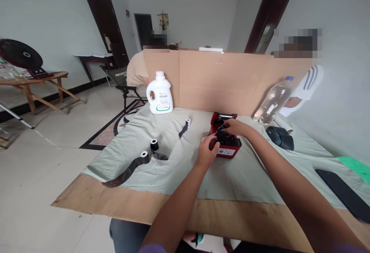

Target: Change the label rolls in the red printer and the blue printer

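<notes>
A red and black box-like device, which looks like a small label printer (227, 151), stands on the cloth with its lid tipped up at the back. My left hand (207, 149) grips its left side near the front corner, thumb toward me. My right hand (233, 126) reaches over from the right into the open top. Its fingers are bent together at a dark part inside; what they pinch is too small and dark to name. Left of the printer lie black ribbon rolls with white cores: one roll (188, 122) farther back, another (154, 144) nearer, and a third (143, 156) with a long unrolled tail.
A white jug (160, 96) stands back left before a cardboard screen (214, 85). To the right are a large clear bottle (273, 101), a dark device (280, 137), a black phone-like slab (343, 193) and something green (355, 167). Two people sit behind the screen.
</notes>
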Available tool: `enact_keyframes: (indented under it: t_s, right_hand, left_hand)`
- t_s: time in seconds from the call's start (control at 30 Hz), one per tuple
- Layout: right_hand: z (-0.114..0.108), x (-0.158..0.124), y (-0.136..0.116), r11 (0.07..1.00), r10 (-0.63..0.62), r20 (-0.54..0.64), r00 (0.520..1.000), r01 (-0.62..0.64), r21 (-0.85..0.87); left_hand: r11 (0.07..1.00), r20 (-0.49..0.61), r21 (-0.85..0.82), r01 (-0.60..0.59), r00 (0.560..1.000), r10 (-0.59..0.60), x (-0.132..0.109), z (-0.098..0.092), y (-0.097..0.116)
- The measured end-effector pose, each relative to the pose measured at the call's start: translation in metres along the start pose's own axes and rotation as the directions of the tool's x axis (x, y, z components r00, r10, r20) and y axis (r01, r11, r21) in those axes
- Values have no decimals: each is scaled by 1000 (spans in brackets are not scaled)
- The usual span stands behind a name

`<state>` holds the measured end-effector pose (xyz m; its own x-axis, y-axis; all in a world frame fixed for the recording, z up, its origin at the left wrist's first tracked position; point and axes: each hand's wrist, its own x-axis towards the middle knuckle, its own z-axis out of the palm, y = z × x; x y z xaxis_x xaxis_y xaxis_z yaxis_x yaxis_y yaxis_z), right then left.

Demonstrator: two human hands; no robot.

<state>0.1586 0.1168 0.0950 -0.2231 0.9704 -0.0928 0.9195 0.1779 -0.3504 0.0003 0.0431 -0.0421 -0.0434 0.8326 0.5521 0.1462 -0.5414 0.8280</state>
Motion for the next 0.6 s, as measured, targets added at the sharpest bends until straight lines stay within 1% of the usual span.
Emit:
enact_keyframes:
  t_s: [0.03,0.07,0.1,0.13,0.17,0.2,0.23,0.27,0.33,0.37,0.43,0.5,0.6]
  right_hand:
    - [-2,-8,-6,990,3,-31,1000,1,139]
    - [-3,-15,-14,952,6,-50,999,9,306]
    - [-1,-21,-26,885,9,-63,998,22,465]
    - [3,-25,-41,813,9,-68,998,32,581]
    - [9,-28,-58,774,3,-66,998,40,632]
    - [16,-28,-77,778,-5,-78,997,53,626]
    - [25,-28,-96,818,-19,-93,996,69,571]
    - [34,-25,-115,873,-45,-129,991,102,477]
    - [53,-17,-148,958,-115,-208,971,164,237]
    - [62,-11,-162,977,-142,-220,965,172,123]
    - [80,1,-184,990,-144,-165,976,141,-30]
    - [99,13,-197,990,-116,-86,990,108,-93]
    - [129,24,-205,988,-108,-64,992,100,-114]
  left_hand:
    - [1000,-5,-6,-7,1000,7,0,0,0]
    - [1000,-13,-16,-20,1000,20,0,1,-1]
    - [999,-22,-24,-37,999,37,0,2,-2]
    - [998,-28,-25,-52,998,51,0,3,-3]
    - [998,-30,-15,-56,998,56,0,4,-5]
    - [999,-26,1,-46,999,46,0,5,-7]
    - [1000,-21,8,-23,1000,23,1,7,-9]
    - [1000,-14,2,6,1000,-6,1,8,-11]
    - [998,-1,-41,52,999,-52,1,11,-14]
    - [997,2,-60,53,999,-53,2,11,-15]
    - [999,-7,-52,15,1000,-16,2,10,-14]
    - [999,-22,-7,-33,999,33,1,7,-12]
    - [999,-18,15,-46,999,46,0,3,-9]
